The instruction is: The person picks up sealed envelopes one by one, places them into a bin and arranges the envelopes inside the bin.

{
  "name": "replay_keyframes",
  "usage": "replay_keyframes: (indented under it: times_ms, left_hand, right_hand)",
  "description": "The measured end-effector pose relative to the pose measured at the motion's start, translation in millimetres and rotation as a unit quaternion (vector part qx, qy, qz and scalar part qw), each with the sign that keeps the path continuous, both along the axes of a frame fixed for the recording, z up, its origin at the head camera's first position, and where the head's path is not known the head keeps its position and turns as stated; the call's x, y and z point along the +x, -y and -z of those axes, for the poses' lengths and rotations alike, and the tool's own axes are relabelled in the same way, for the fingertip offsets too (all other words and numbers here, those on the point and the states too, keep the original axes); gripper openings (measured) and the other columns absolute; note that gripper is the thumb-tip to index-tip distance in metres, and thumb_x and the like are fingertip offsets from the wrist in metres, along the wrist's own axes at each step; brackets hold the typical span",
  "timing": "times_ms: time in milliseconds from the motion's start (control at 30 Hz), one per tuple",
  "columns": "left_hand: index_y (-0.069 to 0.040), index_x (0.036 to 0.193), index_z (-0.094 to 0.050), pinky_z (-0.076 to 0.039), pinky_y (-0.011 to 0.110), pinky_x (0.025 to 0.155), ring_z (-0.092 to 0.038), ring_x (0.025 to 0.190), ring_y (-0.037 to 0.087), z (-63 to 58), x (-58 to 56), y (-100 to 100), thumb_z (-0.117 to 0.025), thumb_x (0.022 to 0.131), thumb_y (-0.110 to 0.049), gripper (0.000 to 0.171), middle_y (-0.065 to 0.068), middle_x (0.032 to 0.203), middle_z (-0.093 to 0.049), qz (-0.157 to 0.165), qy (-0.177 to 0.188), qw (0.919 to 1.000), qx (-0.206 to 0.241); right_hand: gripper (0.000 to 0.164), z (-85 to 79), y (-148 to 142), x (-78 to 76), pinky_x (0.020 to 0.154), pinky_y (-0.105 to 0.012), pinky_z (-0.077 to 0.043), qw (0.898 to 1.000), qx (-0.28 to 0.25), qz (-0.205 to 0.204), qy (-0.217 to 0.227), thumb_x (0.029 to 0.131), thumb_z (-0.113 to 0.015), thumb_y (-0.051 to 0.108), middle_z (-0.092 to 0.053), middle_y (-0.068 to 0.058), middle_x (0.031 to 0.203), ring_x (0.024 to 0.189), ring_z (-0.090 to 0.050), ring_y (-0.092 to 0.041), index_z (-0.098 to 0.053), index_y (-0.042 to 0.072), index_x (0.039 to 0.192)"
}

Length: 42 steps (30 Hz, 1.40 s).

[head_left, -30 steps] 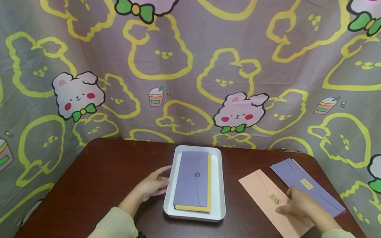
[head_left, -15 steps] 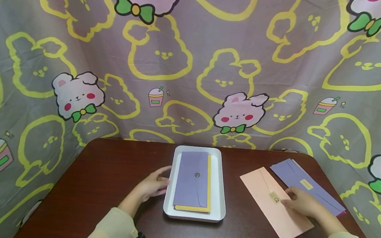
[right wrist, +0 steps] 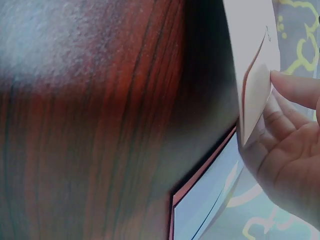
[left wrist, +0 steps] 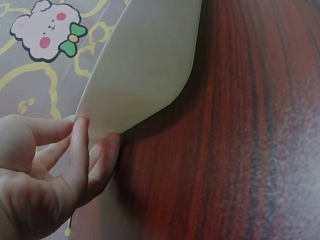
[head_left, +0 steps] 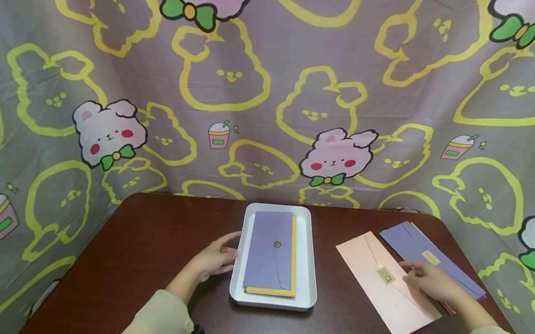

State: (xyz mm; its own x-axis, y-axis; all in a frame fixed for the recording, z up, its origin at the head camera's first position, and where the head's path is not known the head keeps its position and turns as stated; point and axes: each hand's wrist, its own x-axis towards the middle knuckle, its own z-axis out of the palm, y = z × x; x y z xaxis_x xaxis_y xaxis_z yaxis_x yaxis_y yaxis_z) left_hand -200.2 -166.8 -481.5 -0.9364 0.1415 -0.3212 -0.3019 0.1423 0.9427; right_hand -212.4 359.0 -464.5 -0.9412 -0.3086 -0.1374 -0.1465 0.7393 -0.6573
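Note:
A pale pink envelope (head_left: 372, 274) with a small printed sticker is held at its right long edge by my right hand (head_left: 429, 281). In the right wrist view, the thumb (right wrist: 295, 90) lies on one face of the envelope (right wrist: 252, 55) and the other fingers are behind it. At the middle of the table stands a white tray (head_left: 311, 266) bearing a purple envelope (head_left: 267, 249) stacked over a yellow one (head_left: 294, 259). My left hand (head_left: 215, 258) touches the tray's left outer wall with its fingertips; the left wrist view shows them against the wall (left wrist: 145, 65).
To the right, a purple envelope (head_left: 420, 249) with a yellow label lies on other envelopes, partly under my right hand and forearm. The dark wooden table (head_left: 157, 231) is bordered by a patterned curtain (head_left: 264, 92) at the back and sides.
The pink envelope has tipped and shifted, its near corner moving a little left and its far end slightly back. My right hand has moved slightly right and back with it. My left hand stays put.

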Motion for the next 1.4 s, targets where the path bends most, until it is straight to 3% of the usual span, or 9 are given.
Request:
replay_keyframes:
  times_ms: [233, 467, 600, 767, 933, 1067, 1267, 1400]
  left_hand:
    - [-0.012, 0.156, -0.041, -0.057, 0.047, 0.092, -0.065, 0.103, 0.026, -0.1, 0.6, -0.1, -0.058, 0.101, 0.001, 0.059, 0.021, 0.122, -0.061, -0.002, 0.000, 1.0000, -0.004]
    - [-0.012, 0.156, -0.041, -0.057, 0.048, 0.092, -0.065, 0.102, 0.025, -0.1, 1.3, -0.6, -0.058, 0.101, 0.001, 0.059, 0.021, 0.121, -0.060, -0.001, 0.002, 1.0000, -0.001]
    - [-0.012, 0.156, -0.041, -0.057, 0.048, 0.092, -0.065, 0.102, 0.025, 0.5, 0.9, -0.4, -0.058, 0.101, 0.002, 0.060, 0.021, 0.121, -0.060, -0.001, 0.002, 1.0000, 0.000]
    - [-0.012, 0.156, -0.040, -0.057, 0.047, 0.092, -0.065, 0.103, 0.026, 0.7, 0.8, 0.1, -0.059, 0.101, 0.001, 0.060, 0.021, 0.122, -0.061, 0.000, 0.001, 1.0000, -0.001]
    - [-0.012, 0.157, -0.040, -0.057, 0.047, 0.092, -0.065, 0.103, 0.026, 0.4, 1.1, 0.0, -0.059, 0.101, 0.001, 0.060, 0.021, 0.123, -0.061, 0.001, 0.001, 1.0000, -0.002]
    - [-0.012, 0.157, -0.040, -0.057, 0.047, 0.092, -0.065, 0.104, 0.027, 0.5, 1.2, 0.0, -0.059, 0.101, 0.001, 0.060, 0.021, 0.123, -0.061, 0.002, 0.000, 1.0000, -0.002]
    - [-0.012, 0.156, -0.041, -0.057, 0.047, 0.091, -0.065, 0.103, 0.026, -0.4, 1.0, -0.1, -0.059, 0.101, 0.000, 0.059, 0.021, 0.123, -0.061, 0.000, 0.001, 1.0000, -0.002]
    - [-0.012, 0.156, -0.041, -0.057, 0.047, 0.091, -0.065, 0.103, 0.026, -1.7, 1.6, -0.2, -0.060, 0.101, 0.000, 0.059, 0.021, 0.123, -0.061, -0.001, 0.001, 1.0000, -0.004]
  right_hand:
    - [0.048, 0.0, -1.2, 3.1, 0.079, -0.040, -0.057, 1.000, -0.026, -0.004, -0.011, 0.099, -0.065, 0.004, -0.061, -0.037, 0.119, 0.109, -0.062, -0.051, -0.048, -0.019, 0.137]
    - [0.049, 0.5, 0.0, 4.8, 0.074, -0.028, -0.055, 0.998, -0.056, -0.009, 0.001, 0.100, -0.063, 0.003, -0.066, -0.026, 0.112, 0.102, -0.065, -0.035, -0.045, -0.020, 0.139]
    - [0.052, 0.5, -0.5, 5.4, 0.071, -0.031, -0.058, 0.994, -0.102, -0.009, 0.032, 0.102, -0.060, 0.003, -0.067, -0.023, 0.110, 0.093, -0.067, -0.024, -0.038, -0.021, 0.142]
    - [0.058, 2.5, -2.5, 5.7, 0.066, -0.038, -0.061, 0.980, -0.178, -0.011, 0.086, 0.104, -0.056, 0.004, -0.067, -0.025, 0.110, 0.084, -0.069, -0.018, -0.025, -0.022, 0.146]
    - [0.060, 4.9, -5.1, 5.8, 0.063, -0.037, -0.060, 0.977, -0.193, -0.010, 0.088, 0.104, -0.057, 0.006, -0.069, -0.020, 0.109, 0.082, -0.068, -0.016, -0.025, -0.021, 0.147]
    - [0.058, 5.3, -6.0, 5.2, 0.064, -0.036, -0.060, 0.974, -0.206, -0.001, 0.094, 0.105, -0.058, 0.009, -0.069, -0.016, 0.109, 0.081, -0.068, -0.016, -0.030, -0.017, 0.148]
    - [0.062, 2.6, -5.0, 2.8, 0.071, -0.042, -0.062, 0.964, -0.236, 0.023, 0.118, 0.105, -0.057, 0.010, -0.068, -0.017, 0.114, 0.089, -0.071, -0.019, -0.024, -0.016, 0.152]
    - [0.065, -0.3, 0.4, 4.6, 0.072, -0.041, -0.062, 0.966, -0.227, 0.056, 0.110, 0.104, -0.058, 0.009, -0.067, -0.021, 0.116, 0.089, -0.071, -0.019, -0.021, -0.016, 0.152]
